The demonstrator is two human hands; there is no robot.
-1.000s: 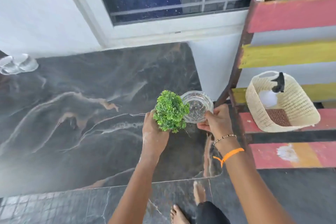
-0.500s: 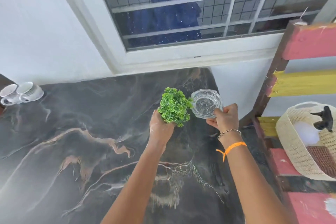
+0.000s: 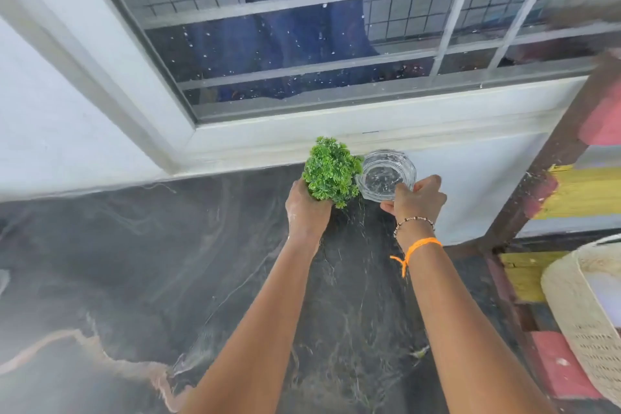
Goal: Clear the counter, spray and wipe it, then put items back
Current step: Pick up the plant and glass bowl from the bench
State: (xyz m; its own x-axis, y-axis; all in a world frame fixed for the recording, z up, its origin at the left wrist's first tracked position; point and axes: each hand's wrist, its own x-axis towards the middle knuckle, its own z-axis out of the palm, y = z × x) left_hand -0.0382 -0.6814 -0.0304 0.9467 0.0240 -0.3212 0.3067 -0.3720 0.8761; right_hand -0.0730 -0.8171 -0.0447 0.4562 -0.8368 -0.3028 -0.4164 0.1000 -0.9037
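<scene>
No labels or writing readable anywhere. The left hand [image 3: 307, 208] grips the base of a small bushy green plant [image 3: 331, 171], pot hidden by fingers, foliage pointing up. The right hand [image 3: 416, 200] pinches the rim of a round clear glass bowl [image 3: 384, 175], mouth up, just at the plant's 3 o'clock, over the dark marble counter [image 3: 141, 262]'s far edge. A cream woven basket [image 3: 584, 319] is cut off at 4 o'clock

A small bushy green plant [image 3: 331, 171] is sitting upright at the far right of the dark marbled counter [image 3: 168, 262], near the wall, its base hidden in a grip. A clear round glass bowl [image 3: 385, 175] is being held just beside it, rim almost touching the leaves.
</scene>
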